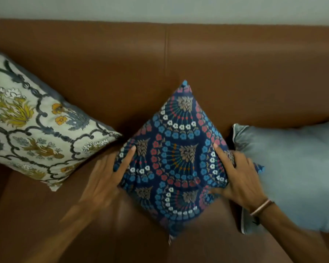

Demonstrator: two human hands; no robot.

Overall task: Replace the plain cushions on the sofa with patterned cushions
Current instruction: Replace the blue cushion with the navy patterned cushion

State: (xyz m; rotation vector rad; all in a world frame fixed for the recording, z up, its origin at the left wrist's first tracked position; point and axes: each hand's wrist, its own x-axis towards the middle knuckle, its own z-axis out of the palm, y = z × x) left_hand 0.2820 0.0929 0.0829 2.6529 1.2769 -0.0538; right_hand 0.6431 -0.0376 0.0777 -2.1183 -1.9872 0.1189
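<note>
A dark blue patterned cushion point(176, 160) with red, blue and white flowers stands on one corner in the middle of the brown leather sofa point(235, 73), leaning on the backrest. My left hand point(106, 177) grips its left corner and my right hand point(237, 175) grips its right corner. To its left a cream floral patterned cushion point(34, 126) leans against the backrest. A plain light blue cushion point(296, 173) lies on the seat at the right, touching my right hand and wrist.
A pale wall point(160, 8) runs behind the sofa back. Bare seat leather point(36, 215) shows at the front left, below the cream cushion. A band sits on my right wrist.
</note>
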